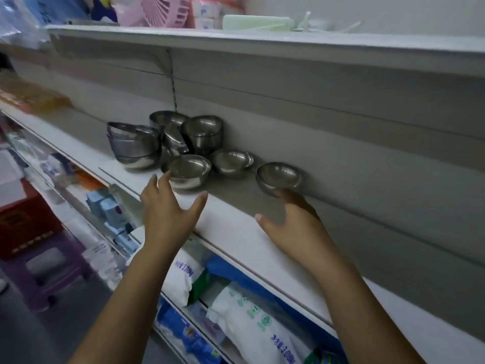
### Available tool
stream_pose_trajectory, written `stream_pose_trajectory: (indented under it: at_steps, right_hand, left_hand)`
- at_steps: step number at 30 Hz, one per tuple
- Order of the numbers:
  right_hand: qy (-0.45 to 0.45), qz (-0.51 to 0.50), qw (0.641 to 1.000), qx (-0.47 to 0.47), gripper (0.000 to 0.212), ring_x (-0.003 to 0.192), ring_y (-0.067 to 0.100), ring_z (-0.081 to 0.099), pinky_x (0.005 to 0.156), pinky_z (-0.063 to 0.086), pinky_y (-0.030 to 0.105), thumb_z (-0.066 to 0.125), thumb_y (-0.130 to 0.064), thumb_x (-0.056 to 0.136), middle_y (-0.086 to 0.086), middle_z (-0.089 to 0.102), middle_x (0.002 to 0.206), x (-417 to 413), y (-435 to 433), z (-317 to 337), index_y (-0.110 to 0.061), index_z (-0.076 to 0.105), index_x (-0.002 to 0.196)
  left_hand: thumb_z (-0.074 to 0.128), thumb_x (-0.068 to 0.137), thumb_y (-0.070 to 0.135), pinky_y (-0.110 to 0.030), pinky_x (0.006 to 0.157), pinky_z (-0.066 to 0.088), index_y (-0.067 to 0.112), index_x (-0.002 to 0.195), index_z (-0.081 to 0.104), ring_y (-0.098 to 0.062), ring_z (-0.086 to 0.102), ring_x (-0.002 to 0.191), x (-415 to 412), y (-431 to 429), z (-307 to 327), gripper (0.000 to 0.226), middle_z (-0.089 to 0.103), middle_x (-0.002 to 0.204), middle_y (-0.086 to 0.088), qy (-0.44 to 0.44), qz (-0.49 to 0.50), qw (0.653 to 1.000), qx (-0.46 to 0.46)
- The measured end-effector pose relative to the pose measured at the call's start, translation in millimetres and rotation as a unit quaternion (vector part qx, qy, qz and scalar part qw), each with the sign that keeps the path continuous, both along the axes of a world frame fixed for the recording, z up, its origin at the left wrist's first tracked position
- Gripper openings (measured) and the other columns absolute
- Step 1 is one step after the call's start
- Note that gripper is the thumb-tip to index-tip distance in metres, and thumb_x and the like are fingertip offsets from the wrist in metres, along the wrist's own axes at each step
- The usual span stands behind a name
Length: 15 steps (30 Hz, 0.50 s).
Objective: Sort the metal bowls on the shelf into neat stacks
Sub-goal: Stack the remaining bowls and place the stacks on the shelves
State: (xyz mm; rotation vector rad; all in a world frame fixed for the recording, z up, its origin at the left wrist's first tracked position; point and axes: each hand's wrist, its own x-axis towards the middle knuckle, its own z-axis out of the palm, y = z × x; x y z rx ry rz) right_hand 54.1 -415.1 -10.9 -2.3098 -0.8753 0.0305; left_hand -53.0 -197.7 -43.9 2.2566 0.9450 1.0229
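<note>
Several metal bowls stand on a white shelf [236, 227]. A leaning stack [133, 145] is at the left, and a taller stack [203, 132] is against the back wall with a tipped bowl [174, 139] between them. Three single bowls lie in front: one near the edge [189, 170], one behind it [231, 160], one at the right [279, 177]. My left hand [168, 211] is spread open just below the near bowl, fingertips close to its rim. My right hand [294, 222] reaches under the right bowl, fingers straight and touching its base.
An upper shelf [262, 40] hangs above with a pink fan [168, 9] and packets. Below are bagged goods [249, 319] on a lower shelf. A purple stool [49, 271] and a red crate [23, 219] stand on the floor at left.
</note>
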Motion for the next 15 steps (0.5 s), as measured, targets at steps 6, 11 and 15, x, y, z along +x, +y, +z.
stream_pose_trajectory:
  at_steps: [6, 11, 15]
  right_hand:
    - [0.064, -0.174, 0.982, -0.028, 0.080, 0.143, 0.034, 0.036, 0.111, 0.043, 0.044, 0.067, -0.057, 0.087, 0.012, 0.025, 0.159, 27, 53, 3, -0.038, 0.027, 0.154]
    - [0.072, -0.277, 0.958, 0.029, 0.096, 0.143, 0.040, 0.035, 0.113, 0.039, 0.047, 0.069, -0.064, 0.080, 0.015, 0.022, 0.162, 42, 88, -15, -0.040, 0.016, 0.156]
    - [0.053, -0.316, 0.938, 0.133, 0.104, 0.135, 0.035, 0.048, 0.110, 0.043, 0.043, 0.075, -0.063, 0.077, 0.011, 0.033, 0.155, 45, 98, -32, -0.036, 0.016, 0.159]
  left_hand:
    - [0.079, 0.071, 0.061, -0.052, 0.118, 0.029, 0.016, 0.155, 0.020, -0.036, 0.023, 0.146, 29, 74, -1, 0.113, 0.026, 0.158, -0.017, 0.004, -0.084, 0.994, -0.065]
    - [0.081, 0.065, 0.065, -0.046, 0.116, 0.036, 0.022, 0.155, 0.020, -0.025, 0.035, 0.145, 42, 106, -10, 0.117, 0.038, 0.157, -0.006, -0.026, -0.153, 0.984, -0.089]
    - [0.079, 0.056, 0.077, -0.044, 0.110, 0.043, 0.035, 0.150, 0.020, -0.018, 0.049, 0.136, 38, 110, -12, 0.119, 0.047, 0.151, 0.006, -0.049, -0.163, 0.977, -0.128]
